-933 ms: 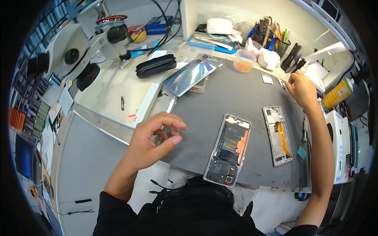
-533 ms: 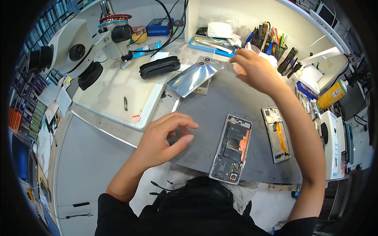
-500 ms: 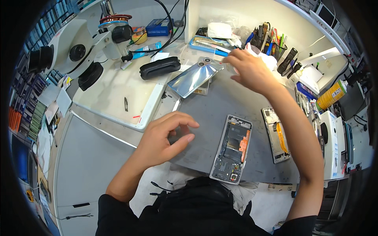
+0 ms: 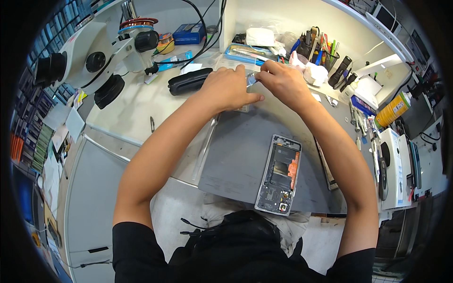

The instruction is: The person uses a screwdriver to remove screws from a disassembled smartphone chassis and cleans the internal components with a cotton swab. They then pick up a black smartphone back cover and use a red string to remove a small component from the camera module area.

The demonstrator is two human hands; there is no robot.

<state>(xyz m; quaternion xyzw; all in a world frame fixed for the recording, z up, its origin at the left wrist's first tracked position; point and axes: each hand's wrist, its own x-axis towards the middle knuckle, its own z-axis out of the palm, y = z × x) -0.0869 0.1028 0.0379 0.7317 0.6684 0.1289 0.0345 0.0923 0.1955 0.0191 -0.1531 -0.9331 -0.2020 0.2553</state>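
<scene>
A shiny silver phone back cover (image 4: 251,79) shows only as a small piece between my two hands at the far middle of the desk. My left hand (image 4: 230,88) lies over most of it, fingers bent round its far side and thumb stretched out to the right. My right hand (image 4: 283,84) pinches the cover's right end. Nearer to me, an opened phone (image 4: 279,174) with its inner parts and an orange strip showing lies on the grey mat (image 4: 231,160). A second phone chassis (image 4: 326,165) is mostly hidden behind my right forearm.
A microscope (image 4: 96,61) stands at the far left over a white board (image 4: 127,115). Beside my left hand lies a black case (image 4: 188,81). Pens and tools fill a holder (image 4: 321,49) at the back right. A yellow can (image 4: 392,111) stands at the right.
My left hand has moved up and away from me onto the back cover, hiding most of it. The right hand has shifted slightly left. The opened phone sits slightly farther away.
</scene>
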